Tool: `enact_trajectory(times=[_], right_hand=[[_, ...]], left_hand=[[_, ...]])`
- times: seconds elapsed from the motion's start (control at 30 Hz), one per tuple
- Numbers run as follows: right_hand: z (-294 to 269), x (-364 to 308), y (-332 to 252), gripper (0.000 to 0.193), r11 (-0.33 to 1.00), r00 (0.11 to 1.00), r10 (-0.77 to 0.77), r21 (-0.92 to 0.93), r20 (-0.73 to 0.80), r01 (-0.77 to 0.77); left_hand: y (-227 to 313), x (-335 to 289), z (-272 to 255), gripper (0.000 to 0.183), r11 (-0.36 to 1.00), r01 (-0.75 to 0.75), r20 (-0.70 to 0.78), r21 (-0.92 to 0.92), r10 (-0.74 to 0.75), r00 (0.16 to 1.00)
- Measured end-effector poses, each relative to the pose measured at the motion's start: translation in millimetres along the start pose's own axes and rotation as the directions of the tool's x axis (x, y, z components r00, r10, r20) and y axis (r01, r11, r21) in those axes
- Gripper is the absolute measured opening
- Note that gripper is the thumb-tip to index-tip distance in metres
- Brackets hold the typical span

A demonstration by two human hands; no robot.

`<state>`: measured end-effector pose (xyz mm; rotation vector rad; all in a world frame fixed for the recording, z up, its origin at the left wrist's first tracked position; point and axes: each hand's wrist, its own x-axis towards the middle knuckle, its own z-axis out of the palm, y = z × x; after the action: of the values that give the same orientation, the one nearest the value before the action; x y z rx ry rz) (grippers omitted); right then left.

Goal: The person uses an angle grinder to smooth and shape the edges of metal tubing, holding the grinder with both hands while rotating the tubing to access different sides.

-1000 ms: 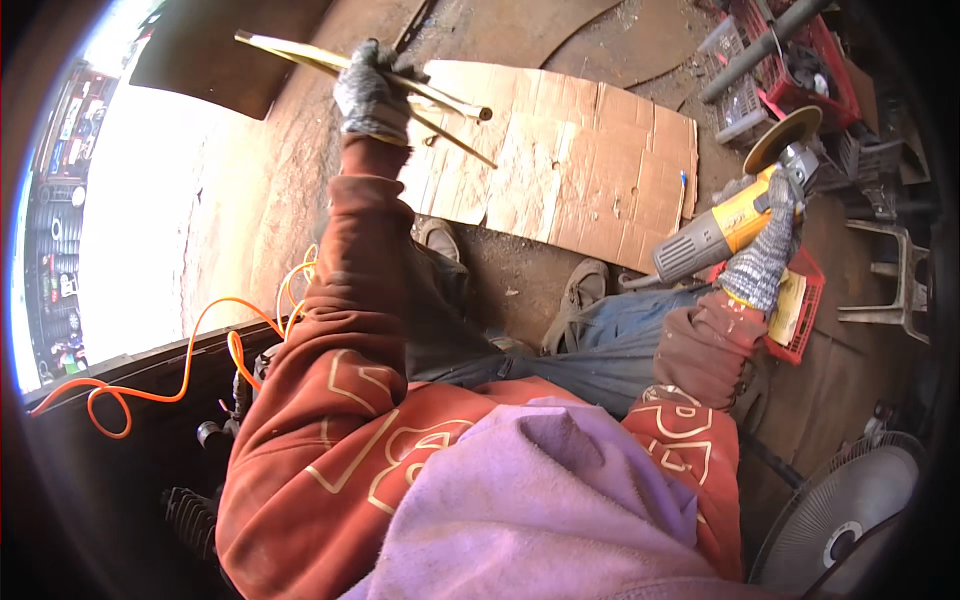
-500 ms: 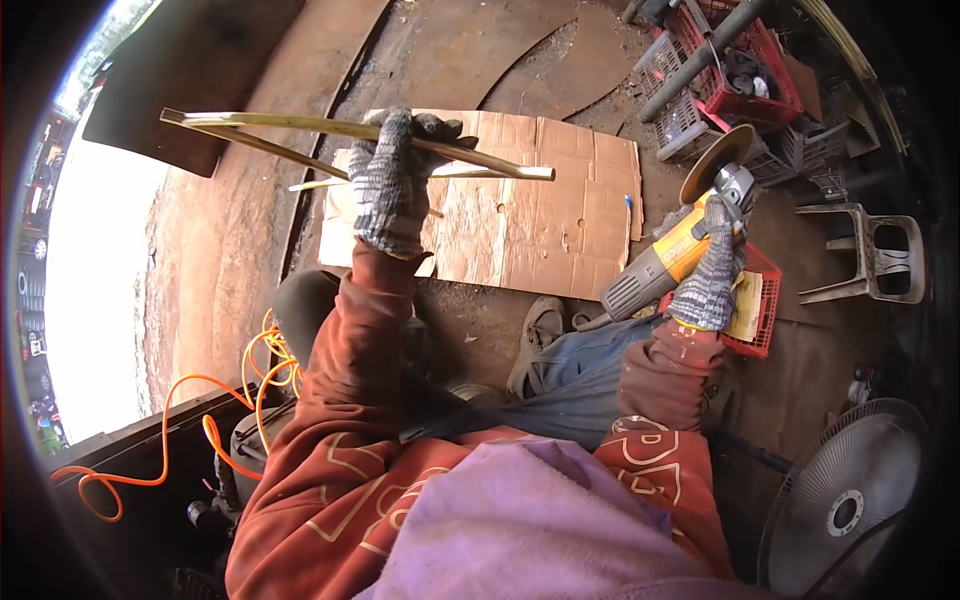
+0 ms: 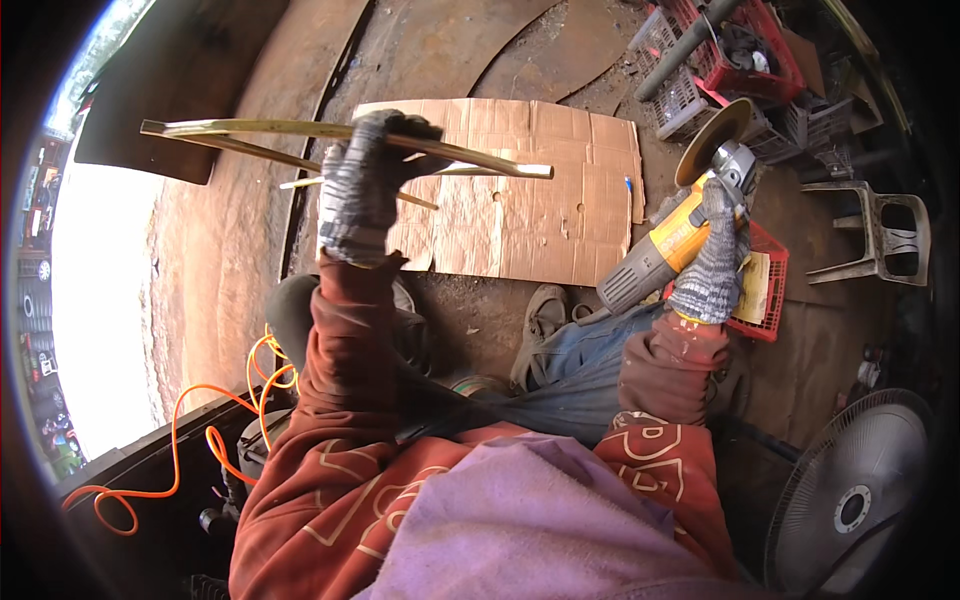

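My left hand, in a grey knit glove, is closed around a metal frame of narrow brassy bars that meet at a corner on the left. The frame is raised over the cardboard, and the glove hides part of it. On the right, my gloved right hand grips a yellow and grey angle grinder by its body. The grinder's brown disc points up and away from me, well apart from the frame. Whether the disc is spinning cannot be made out.
A flattened cardboard sheet lies on the floor ahead. Red crates stand at the far right, near a plastic stool. A fan is at the lower right. An orange hose loops at my left.
My left hand has shifted a little left with the metal frame, whose corner end has dropped slightly. My right hand still holds the angle grinder in nearly the same place.
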<state>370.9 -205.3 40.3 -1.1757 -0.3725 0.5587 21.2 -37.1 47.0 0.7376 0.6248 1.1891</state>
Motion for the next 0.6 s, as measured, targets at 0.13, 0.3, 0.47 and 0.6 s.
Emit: enact_trajectory(times=[0.13, 0.3, 0.47, 0.6], right_hand=[[6, -1, -7, 0.031, 0.983, 0.985, 0.162, 0.074, 0.063, -0.166], [3, 9, -2, 0.029, 0.963, 0.961, 0.271, -0.009, 0.059, -0.271], [7, 6, 17, 0.030, 0.989, 0.998, 0.061, 0.137, -0.018, -0.058], [30, -8, 5, 0.036, 0.986, 0.993, 0.082, 0.136, 0.084, -0.093]], left_hand=[[54, 37, -72, 0.028, 0.974, 0.133, 0.228, 0.186, -0.174, 0.958], [51, 104, -37, 0.036, 0.990, 0.119, -0.168, -0.070, -0.129, 0.977], [11, 180, 22, 0.030, 0.974, 0.042, -0.106, -0.224, -0.068, 0.992], [-19, 228, -21, 0.022, 0.953, -0.287, 0.150, -0.100, 0.299, 0.942]])
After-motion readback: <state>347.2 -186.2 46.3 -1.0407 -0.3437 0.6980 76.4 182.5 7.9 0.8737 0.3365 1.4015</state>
